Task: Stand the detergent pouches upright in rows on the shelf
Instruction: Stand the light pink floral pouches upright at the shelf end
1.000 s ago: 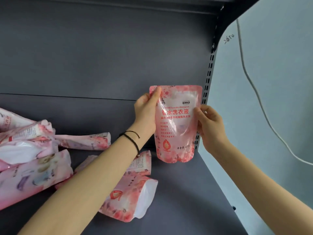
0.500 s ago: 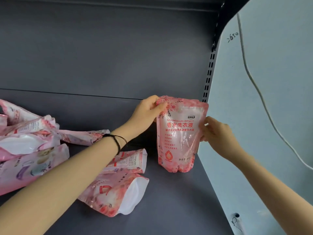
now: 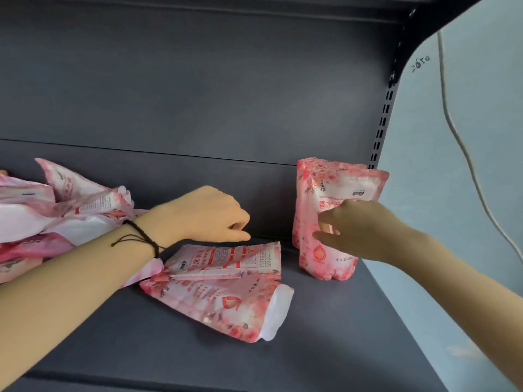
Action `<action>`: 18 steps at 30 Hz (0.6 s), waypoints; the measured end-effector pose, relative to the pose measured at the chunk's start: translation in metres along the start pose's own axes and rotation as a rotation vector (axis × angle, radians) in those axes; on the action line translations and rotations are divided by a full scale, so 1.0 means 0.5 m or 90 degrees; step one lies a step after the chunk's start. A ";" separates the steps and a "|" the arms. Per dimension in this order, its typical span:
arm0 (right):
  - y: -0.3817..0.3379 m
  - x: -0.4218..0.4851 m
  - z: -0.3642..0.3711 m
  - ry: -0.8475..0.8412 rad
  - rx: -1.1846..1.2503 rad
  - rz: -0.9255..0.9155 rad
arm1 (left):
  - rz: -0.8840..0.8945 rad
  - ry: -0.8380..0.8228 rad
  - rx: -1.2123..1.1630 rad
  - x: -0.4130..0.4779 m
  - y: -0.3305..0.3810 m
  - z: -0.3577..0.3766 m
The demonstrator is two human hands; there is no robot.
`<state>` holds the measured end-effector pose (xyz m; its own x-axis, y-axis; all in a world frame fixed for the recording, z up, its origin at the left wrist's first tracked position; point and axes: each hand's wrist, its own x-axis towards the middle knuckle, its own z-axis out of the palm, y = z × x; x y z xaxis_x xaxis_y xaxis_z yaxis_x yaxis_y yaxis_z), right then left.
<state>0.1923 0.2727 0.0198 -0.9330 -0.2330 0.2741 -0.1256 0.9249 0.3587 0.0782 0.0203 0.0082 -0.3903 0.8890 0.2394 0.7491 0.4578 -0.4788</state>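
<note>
- Shelf (image 3: pixel 325 349): dark grey steel with a matching back panel; a pale wall is seen at right.
- Pouch (image 3: pixel 339 188): held off the shelf in both hands a second ago, now stood upright at the right rear corner. The first place of a row is judged filled.
- Left hand (image 3: pixel 209 216): withdrawn from the pouch and held over two flat pouches (image 3: pixel 226 278); fingers loosely curled, nothing gripped.
- Right hand (image 3: pixel 359 230): at the pouch front, thumb and fingers slightly parted; contact cannot be told.
- Heap (image 3: pixel 56 216): more pouches lying at left, not yet stood.
</note>
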 end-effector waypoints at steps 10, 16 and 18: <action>-0.248 0.078 -0.061 -0.009 -0.032 -0.099 | -0.006 -0.025 0.002 -0.206 -0.097 0.049; -0.375 0.112 -0.019 -0.044 0.010 -0.149 | -0.077 0.051 -0.073 -0.272 -0.065 0.083; -0.393 0.120 0.005 -0.064 0.003 -0.153 | -0.120 0.058 -0.100 -0.283 -0.050 0.093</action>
<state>0.1603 0.0778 -0.0366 -0.9049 -0.4159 0.0911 -0.3496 0.8480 0.3984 0.0898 -0.1172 -0.0528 -0.4862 0.7816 0.3909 0.7444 0.6047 -0.2833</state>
